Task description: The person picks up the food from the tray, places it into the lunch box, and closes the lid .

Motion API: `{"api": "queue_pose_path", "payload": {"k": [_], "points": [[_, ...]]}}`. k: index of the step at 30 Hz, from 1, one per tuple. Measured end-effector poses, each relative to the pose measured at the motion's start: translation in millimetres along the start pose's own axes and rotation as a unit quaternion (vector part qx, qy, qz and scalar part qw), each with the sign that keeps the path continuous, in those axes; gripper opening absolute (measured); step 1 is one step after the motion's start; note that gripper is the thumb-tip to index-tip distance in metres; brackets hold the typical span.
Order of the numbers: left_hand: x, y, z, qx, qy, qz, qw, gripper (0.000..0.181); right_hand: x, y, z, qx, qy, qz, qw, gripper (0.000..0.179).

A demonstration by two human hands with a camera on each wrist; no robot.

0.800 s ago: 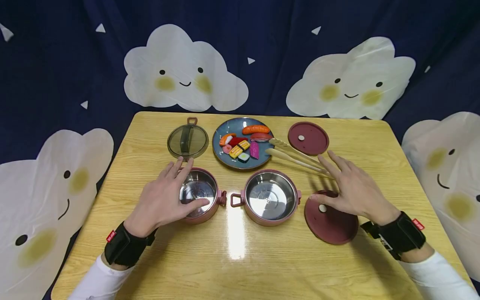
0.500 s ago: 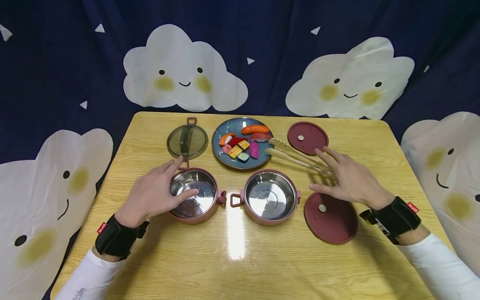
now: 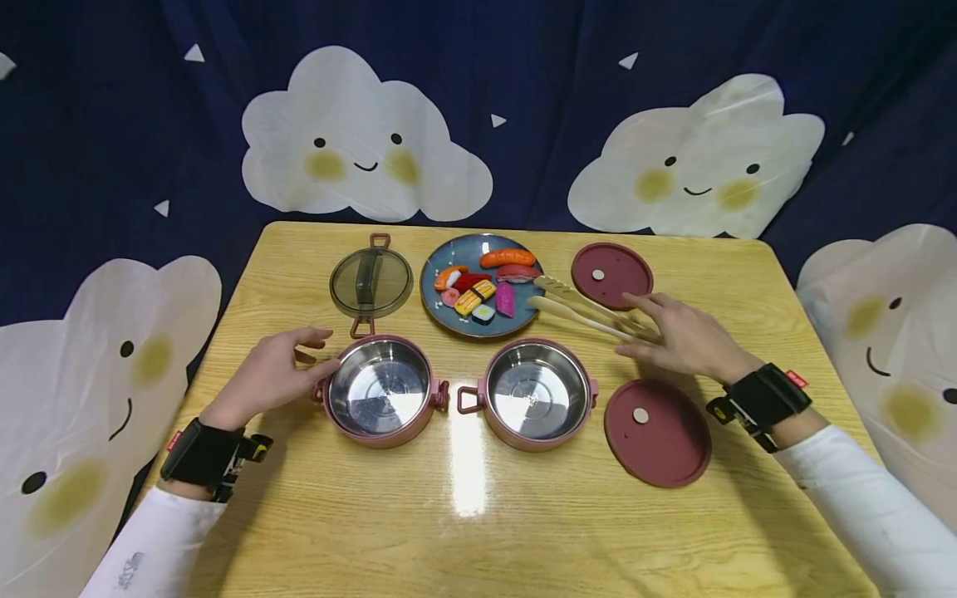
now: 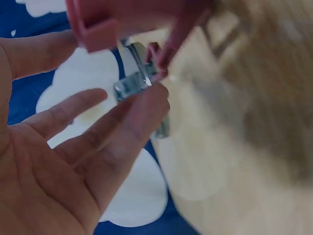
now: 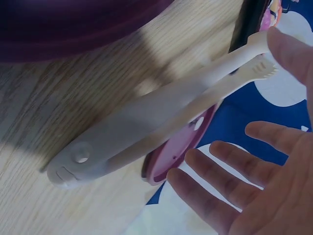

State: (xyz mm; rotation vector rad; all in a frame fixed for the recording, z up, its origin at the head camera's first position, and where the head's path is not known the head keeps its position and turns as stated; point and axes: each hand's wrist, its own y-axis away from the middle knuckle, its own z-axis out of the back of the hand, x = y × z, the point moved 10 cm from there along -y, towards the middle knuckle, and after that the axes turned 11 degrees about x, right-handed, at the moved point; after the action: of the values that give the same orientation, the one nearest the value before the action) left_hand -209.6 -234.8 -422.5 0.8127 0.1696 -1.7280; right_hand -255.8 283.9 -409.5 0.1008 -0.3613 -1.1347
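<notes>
My left hand (image 3: 269,374) hovers at the left side of the left pink pot (image 3: 380,390), fingers spread and thumb tip by its rim. In the left wrist view that hand (image 4: 93,142) holds nothing, with the pink pot's edge (image 4: 132,24) close to the fingers. My right hand (image 3: 684,339) reaches over the handle end of the beige tongs (image 3: 576,311). From the right wrist, the tongs (image 5: 142,115) lie between the thumb side and the extended fingers of the hand (image 5: 274,186), not gripped. The tong tips rest on the blue plate (image 3: 463,328).
Toy sushi (image 3: 475,296) and a toy sausage (image 3: 507,258) lie on the plate. A glass lid (image 3: 392,282) is behind the left pot. A second pot (image 3: 537,394) stands in the middle. Maroon lids lie at right front (image 3: 661,440) and right back (image 3: 613,270).
My left hand has moved left from above the left pot to its left side. My right hand has shifted slightly left and back, nearer the tongs. Pots, lids and plate stay put.
</notes>
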Motion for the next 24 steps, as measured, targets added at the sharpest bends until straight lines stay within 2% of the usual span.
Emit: {"api": "queue_pose_path", "payload": {"k": [4, 9, 18, 24], "points": [[13.1, -2.7, -4.1, 0.015, 0.058, 0.003, 0.9982, 0.055, -5, -8.7, -3, 0.012, -0.007, 0.004, 0.9999, 0.089], [21.3, -5.8, -10.2, 0.032, 0.122, 0.001, 0.9920, 0.043, -7, -18.3, -5, 0.020, -0.008, 0.008, 0.9997, 0.083], [19.2, -5.8, -8.2, 0.025, 0.098, -0.008, 0.9949, 0.029, -3, -29.7, -11, 0.026, 0.004, 0.037, 0.9990, 0.075], [17.5, -6.8, -8.1, 0.022, 0.100, -0.003, 0.9947, 0.026, -1, -35.1, -17, 0.036, -0.008, 0.049, 0.9981, 0.064]]}}
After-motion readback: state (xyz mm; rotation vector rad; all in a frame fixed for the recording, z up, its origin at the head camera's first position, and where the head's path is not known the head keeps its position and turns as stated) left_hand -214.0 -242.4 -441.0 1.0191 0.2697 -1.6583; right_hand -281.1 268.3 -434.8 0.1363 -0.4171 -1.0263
